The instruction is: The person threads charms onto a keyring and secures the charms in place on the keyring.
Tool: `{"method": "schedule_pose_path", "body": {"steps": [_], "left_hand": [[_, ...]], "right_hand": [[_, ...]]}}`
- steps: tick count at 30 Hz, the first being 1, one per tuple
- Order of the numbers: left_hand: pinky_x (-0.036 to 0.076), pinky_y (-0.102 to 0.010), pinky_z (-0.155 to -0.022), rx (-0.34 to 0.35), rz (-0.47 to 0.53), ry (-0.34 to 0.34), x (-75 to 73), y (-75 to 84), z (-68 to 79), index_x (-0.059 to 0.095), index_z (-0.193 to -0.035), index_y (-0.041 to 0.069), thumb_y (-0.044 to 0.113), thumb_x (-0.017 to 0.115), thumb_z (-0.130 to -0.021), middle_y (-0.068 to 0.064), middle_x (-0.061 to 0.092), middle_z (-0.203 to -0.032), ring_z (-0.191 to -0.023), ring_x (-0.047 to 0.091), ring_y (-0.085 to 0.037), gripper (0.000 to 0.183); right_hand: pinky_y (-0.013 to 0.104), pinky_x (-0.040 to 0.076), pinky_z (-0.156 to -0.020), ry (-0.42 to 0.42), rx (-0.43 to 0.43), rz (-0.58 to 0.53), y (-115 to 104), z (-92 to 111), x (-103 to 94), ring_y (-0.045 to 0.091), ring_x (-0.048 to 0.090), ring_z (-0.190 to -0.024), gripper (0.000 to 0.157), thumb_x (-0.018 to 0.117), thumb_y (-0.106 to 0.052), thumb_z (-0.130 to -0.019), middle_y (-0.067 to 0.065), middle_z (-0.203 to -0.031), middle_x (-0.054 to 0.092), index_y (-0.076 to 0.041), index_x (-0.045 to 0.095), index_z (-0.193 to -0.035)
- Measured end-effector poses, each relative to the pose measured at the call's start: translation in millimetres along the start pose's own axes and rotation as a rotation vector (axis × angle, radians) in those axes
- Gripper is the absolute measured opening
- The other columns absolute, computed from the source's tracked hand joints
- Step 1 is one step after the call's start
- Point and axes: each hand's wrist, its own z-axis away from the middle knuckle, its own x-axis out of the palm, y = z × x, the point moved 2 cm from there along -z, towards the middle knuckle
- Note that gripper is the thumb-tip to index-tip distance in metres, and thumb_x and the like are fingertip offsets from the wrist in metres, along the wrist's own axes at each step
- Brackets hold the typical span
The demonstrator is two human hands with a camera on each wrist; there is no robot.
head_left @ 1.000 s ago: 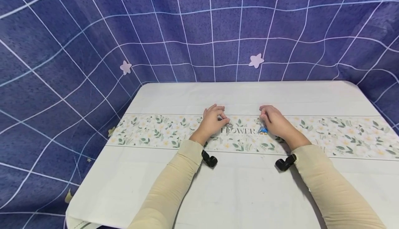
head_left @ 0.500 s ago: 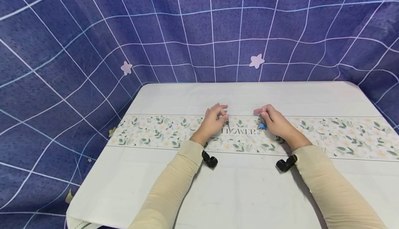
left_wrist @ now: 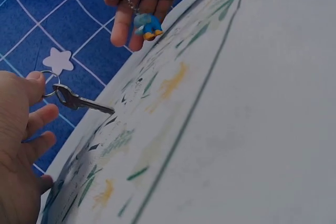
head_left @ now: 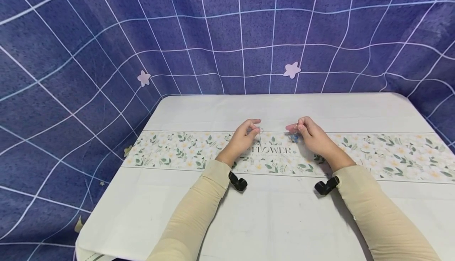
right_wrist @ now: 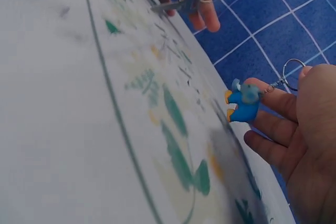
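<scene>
My left hand pinches a metal ring between thumb and forefinger. A key hangs from that ring, its blade pointing down toward the table. Across from it, my right hand pinches the ring of a keychain between thumb and forefinger. From a short chain dangles a small blue elephant figure with orange-yellow feet, in front of the right hand's spread fingers. Both hands are raised over the table, a gap between them, so the key and the elephant keychain are apart.
Under the hands lies a white tablecloth with a floral band that reads FLOWER. A dark blue grid curtain with star shapes hangs behind the table and to its left. A black wrist camera sits on each cuff.
Both hands have lifted the key and the elephant keychain off the cloth, where they were a second ago. The right fingers have shifted slightly toward the left hand.
</scene>
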Motion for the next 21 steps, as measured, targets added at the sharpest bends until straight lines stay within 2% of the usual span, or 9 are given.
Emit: {"method": "schedule_pose_path", "body": {"steps": [4, 7, 8, 10, 14, 17, 21], "left_hand": [[0.04, -0.046, -0.112, 0.037, 0.066, 0.009, -0.4, -0.6, -1.3, 0.05, -0.093, 0.009, 0.011, 0.052, -0.106, -0.005, 0.056, -0.147, -0.136, 0.052, -0.029, 0.013], [0.038, -0.043, -0.115, 0.068, 0.111, 0.007, -0.8, -0.1, -2.4, 0.05, -0.093, 0.007, 0.01, 0.051, -0.106, -0.009, 0.057, -0.145, -0.134, 0.054, -0.028, 0.013], [0.038, -0.041, -0.115, 0.07, 0.125, 0.007, -0.9, 0.1, -2.5, 0.05, -0.093, 0.007, 0.011, 0.051, -0.106, -0.009, 0.057, -0.144, -0.133, 0.054, -0.026, 0.013], [0.039, -0.037, -0.114, 0.077, 0.147, 0.01, -1.0, 0.9, -3.1, 0.05, -0.093, 0.006, 0.013, 0.051, -0.106, -0.009, 0.059, -0.143, -0.132, 0.055, -0.023, 0.015], [0.042, -0.031, -0.11, 0.058, 0.209, 0.029, -1.1, 4.2, -3.3, 0.049, -0.09, 0.008, 0.018, 0.053, -0.106, -0.006, 0.062, -0.139, -0.128, 0.058, -0.018, 0.019], [0.043, -0.031, -0.109, 0.04, 0.268, 0.025, -1.3, 7.9, -2.4, 0.048, -0.089, 0.009, 0.02, 0.051, -0.106, -0.007, 0.063, -0.137, -0.127, 0.06, -0.019, 0.02], [0.049, -0.038, -0.103, 0.042, 0.342, -0.006, -1.5, 10.5, -1.8, 0.046, -0.091, 0.007, 0.019, 0.048, -0.106, -0.013, 0.065, -0.134, -0.124, 0.062, -0.025, 0.019]], "right_hand": [[0.015, 0.041, -0.095, 0.003, -0.001, -0.036, -22.8, 2.8, -0.3, 0.042, 0.059, -0.123, 0.02, 0.031, -0.011, -0.111, 0.028, -0.123, 0.066, 0.005, 0.037, -0.1], [0.016, 0.04, -0.097, 0.013, -0.032, -0.044, -27.2, 2.0, 1.2, 0.045, 0.059, -0.121, 0.019, 0.029, -0.007, -0.11, 0.03, -0.121, 0.066, 0.008, 0.037, -0.1], [0.017, 0.041, -0.097, 0.014, -0.04, -0.048, -27.9, 1.4, 1.6, 0.046, 0.059, -0.12, 0.018, 0.029, -0.005, -0.11, 0.031, -0.12, 0.066, 0.009, 0.036, -0.1], [0.013, 0.04, -0.092, 0.025, -0.058, -0.056, -19.1, -0.9, 3.3, 0.044, 0.061, -0.118, 0.02, 0.029, -0.009, -0.111, 0.028, -0.119, 0.068, 0.007, 0.036, -0.101], [0.017, 0.043, -0.096, 0.031, -0.047, -0.104, -14.9, -3.4, 5.5, 0.038, 0.064, -0.116, 0.022, 0.03, -0.014, -0.111, 0.026, -0.116, 0.07, 0.006, 0.035, -0.104], [0.016, 0.045, -0.092, 0.036, -0.033, -0.135, -16.3, -5.1, 7.7, 0.032, 0.066, -0.114, 0.021, 0.029, -0.014, -0.112, 0.03, -0.113, 0.069, 0.005, 0.034, -0.103], [0.019, 0.043, -0.083, 0.048, -0.033, -0.131, -20.4, -8.1, 10.9, 0.035, 0.067, -0.11, 0.021, 0.029, -0.014, -0.112, 0.029, -0.106, 0.071, 0.004, 0.034, -0.103]]}}
